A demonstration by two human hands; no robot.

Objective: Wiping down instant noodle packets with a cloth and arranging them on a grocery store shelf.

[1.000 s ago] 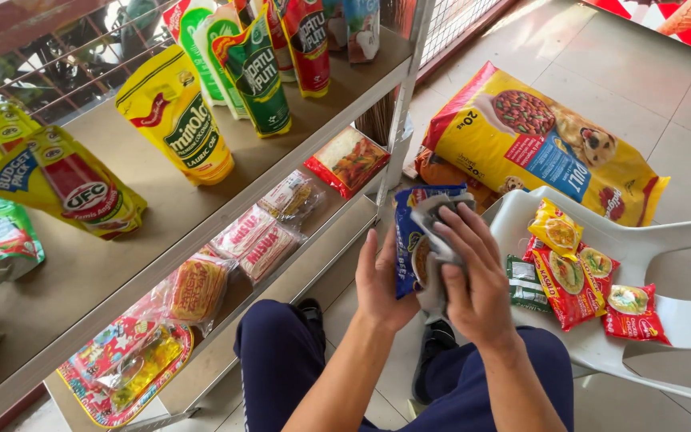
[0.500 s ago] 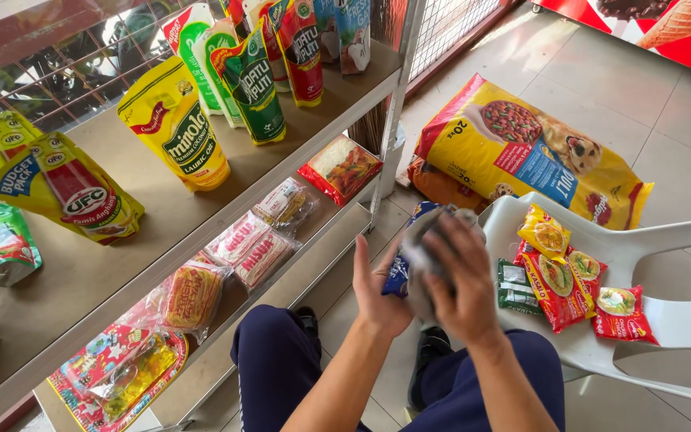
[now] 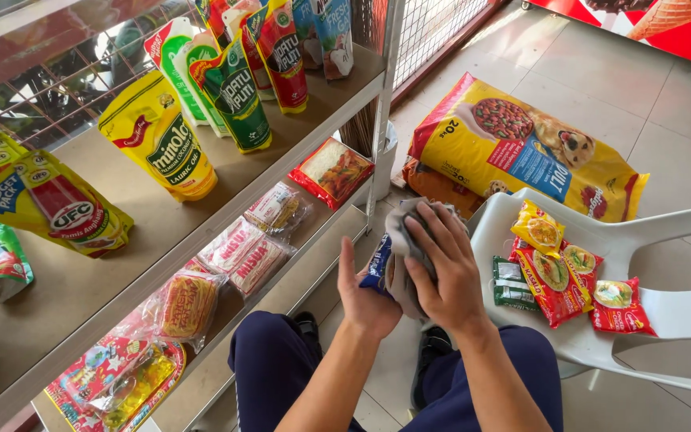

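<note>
My left hand holds a blue packet from below, above my lap. Only the packet's left edge shows. My right hand presses a grey cloth over the packet's front and grips the cloth with spread fingers. Both hands are close together between the metal shelf on my left and a white plastic chair on my right.
Several small snack and noodle packets lie on the chair seat. A big yellow dog food bag lies on the tiled floor behind it. The shelf carries standing oil and sauce pouches; wrapped noodle packs are on the lower level.
The cloth has moved over the blue packet, which showed more before. Both hands have shifted slightly lower and closer to me.
</note>
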